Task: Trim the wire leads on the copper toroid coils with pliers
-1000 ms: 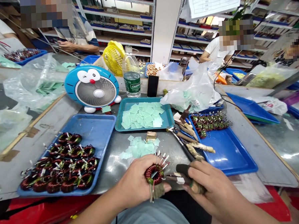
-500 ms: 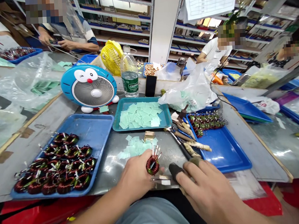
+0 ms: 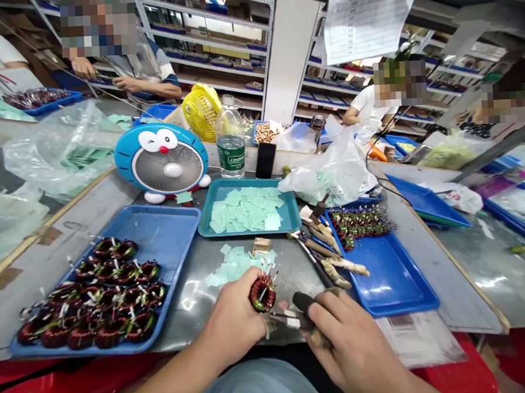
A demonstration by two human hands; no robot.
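Okay, so your left hand has the wound coil in a pinching grip, up above the near edge of the metal surface, right in front of you. It's a chunky little ring, wrapped all the way round in glossy reddish-brown wire with the turns packed side by side. You've got it tipped so the hole faces your head camera, and there's something thin and pale showing inside that hole. A greenish patch sits on the lower part of the ring, and a handful of thin leads fan out from the top, several with whitish ends.

Your right hand is curled round a metal tool, so that grip is closed on it too. There's a dark cover on one fingertip, and the tool has a small white patch. Its far end points at your left hand, just below the coil; can't tell if it's actually touching anything there.

Off to your left, a blue tray holds rows of similar coils, same brown windings, green bits and pale-tipped leads. Just beyond your left hand there's a loose pile of pale green sheets on the surface, with a small block beside it.
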